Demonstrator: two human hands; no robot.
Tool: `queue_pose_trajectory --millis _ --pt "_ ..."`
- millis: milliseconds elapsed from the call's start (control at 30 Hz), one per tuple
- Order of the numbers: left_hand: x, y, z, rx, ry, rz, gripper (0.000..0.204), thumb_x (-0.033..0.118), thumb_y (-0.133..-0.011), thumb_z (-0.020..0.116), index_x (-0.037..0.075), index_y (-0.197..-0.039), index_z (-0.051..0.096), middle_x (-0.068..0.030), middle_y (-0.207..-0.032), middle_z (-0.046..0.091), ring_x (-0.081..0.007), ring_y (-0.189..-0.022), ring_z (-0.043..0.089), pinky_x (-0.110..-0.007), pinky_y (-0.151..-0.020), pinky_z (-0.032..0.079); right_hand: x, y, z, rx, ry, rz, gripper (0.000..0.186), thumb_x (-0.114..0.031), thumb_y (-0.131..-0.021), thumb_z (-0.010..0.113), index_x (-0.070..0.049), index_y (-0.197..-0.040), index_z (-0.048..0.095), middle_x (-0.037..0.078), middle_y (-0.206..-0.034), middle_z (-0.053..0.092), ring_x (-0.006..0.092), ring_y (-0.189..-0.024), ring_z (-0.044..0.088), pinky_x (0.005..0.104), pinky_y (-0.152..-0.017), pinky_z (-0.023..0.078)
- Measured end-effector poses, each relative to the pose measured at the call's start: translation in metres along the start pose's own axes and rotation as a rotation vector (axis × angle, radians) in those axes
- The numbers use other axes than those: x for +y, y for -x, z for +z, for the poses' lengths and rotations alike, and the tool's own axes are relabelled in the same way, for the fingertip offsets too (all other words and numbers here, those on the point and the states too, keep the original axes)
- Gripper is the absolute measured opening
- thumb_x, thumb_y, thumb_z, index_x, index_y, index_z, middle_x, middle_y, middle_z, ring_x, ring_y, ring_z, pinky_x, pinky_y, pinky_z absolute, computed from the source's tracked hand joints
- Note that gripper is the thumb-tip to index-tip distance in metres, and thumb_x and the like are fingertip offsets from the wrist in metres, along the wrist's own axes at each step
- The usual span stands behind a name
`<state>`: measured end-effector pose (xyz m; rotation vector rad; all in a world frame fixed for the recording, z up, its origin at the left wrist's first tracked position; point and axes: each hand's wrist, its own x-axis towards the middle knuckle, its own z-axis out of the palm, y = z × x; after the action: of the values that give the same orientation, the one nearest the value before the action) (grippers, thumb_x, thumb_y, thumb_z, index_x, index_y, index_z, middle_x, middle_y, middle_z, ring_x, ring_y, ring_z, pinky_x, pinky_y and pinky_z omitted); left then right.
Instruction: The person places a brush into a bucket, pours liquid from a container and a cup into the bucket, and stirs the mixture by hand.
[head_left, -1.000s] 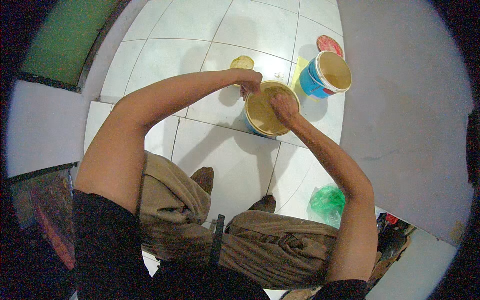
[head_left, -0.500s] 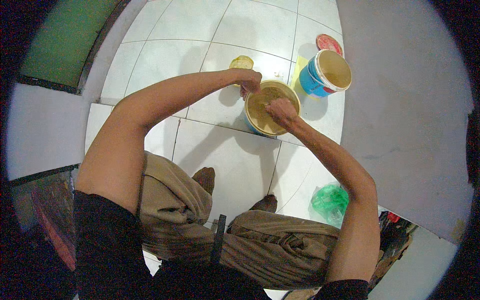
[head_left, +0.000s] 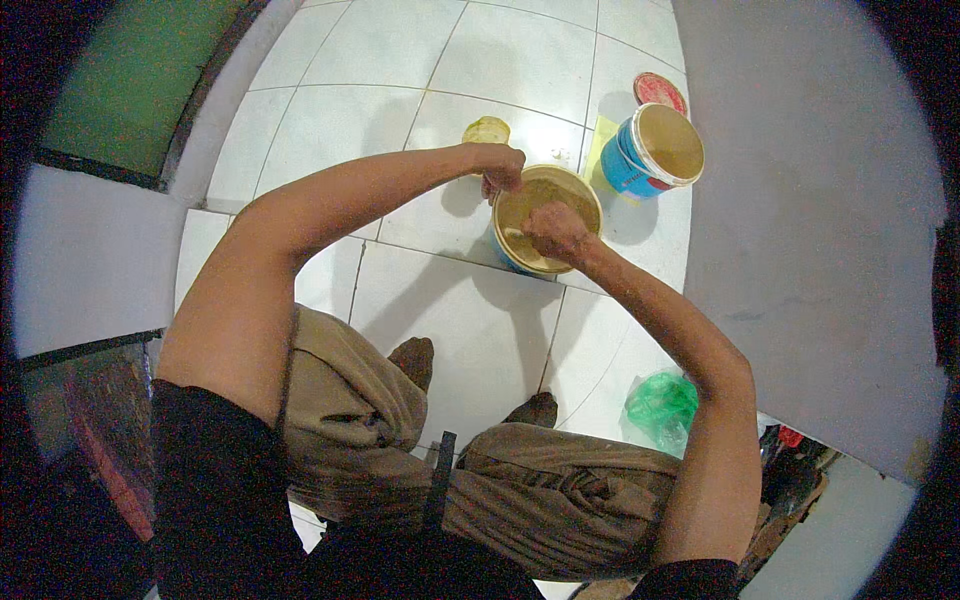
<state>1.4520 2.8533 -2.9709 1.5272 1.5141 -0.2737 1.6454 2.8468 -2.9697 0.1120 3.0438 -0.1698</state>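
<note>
A blue bucket (head_left: 510, 254) with a pale rim stands on the tiled floor in front of me, its inside a dull yellow-brown. My left hand (head_left: 500, 168) is closed on the far left part of its rim. Inside the bucket's mouth is my right hand (head_left: 560, 230), fingers curled and pointing down; whatever they hold, if anything, is hidden. Just beyond my left hand stands a small yellowish tub (head_left: 487, 130).
A second blue bucket (head_left: 625, 167), with brownish contents, stands at the far right on a yellow sheet (head_left: 601, 135). Behind it lies a round red lid (head_left: 660, 92). A green plastic bag (head_left: 662, 408) rests near my right forearm, and a grey wall (head_left: 800, 220) borders the right side.
My right hand has moved slightly left within the bucket. My left hand keeps its hold on the rim. The whole view has shifted a little.
</note>
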Motion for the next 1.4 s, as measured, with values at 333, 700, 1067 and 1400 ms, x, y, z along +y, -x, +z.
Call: queue_pose_trajectory --millis 333,700,1067,1400 --pt "-0.004 0.013 0.000 -0.039 -0.125 0.119 0.024 0.013 -0.079 0.051 -0.005 -0.071 0.063 -0.0145 -0.067 0.064 -0.0183 -0.054 0.063 -0.029 -0.050 0.054 -0.014 -0.007 -0.011 0.122 0.110 -0.100 0.007 -0.012 -0.067 0.057 -0.007 -0.069 0.061 0.010 -0.067 0.061 0.0259 -0.065 0.061 0.0373 -0.054 0.048" --pt "-0.010 0.013 0.001 -0.025 0.030 0.033 0.025 0.016 -0.079 0.053 -0.008 -0.077 0.062 -0.0152 -0.069 0.064 -0.0194 -0.056 0.063 -0.030 -0.051 0.055 0.025 -0.001 0.043 0.526 0.375 -0.325 0.013 -0.016 -0.074 0.052 -0.009 -0.077 0.062 0.013 -0.087 0.062 0.0209 -0.078 0.061 0.0314 -0.065 0.048" --pt "-0.004 -0.001 -0.010 -0.013 0.220 0.055 0.019 0.012 -0.067 0.063 -0.005 -0.060 0.060 -0.0133 -0.060 0.062 -0.0181 -0.051 0.062 -0.032 -0.043 0.049 0.035 -0.003 0.023 0.146 0.336 -0.011 0.015 -0.015 -0.077 0.049 -0.009 -0.082 0.062 0.013 -0.087 0.060 0.0239 -0.080 0.059 0.0361 -0.071 0.048" --pt "0.017 0.019 -0.018 0.036 -0.012 0.092 0.033 0.024 -0.071 0.058 -0.008 -0.062 0.060 -0.0144 -0.059 0.061 -0.0186 -0.052 0.062 -0.033 -0.047 0.050 0.028 0.006 0.004 -0.133 0.210 0.311 0.011 -0.010 -0.074 0.054 -0.011 -0.075 0.065 0.009 -0.071 0.063 0.0214 -0.070 0.063 0.0322 -0.058 0.051"
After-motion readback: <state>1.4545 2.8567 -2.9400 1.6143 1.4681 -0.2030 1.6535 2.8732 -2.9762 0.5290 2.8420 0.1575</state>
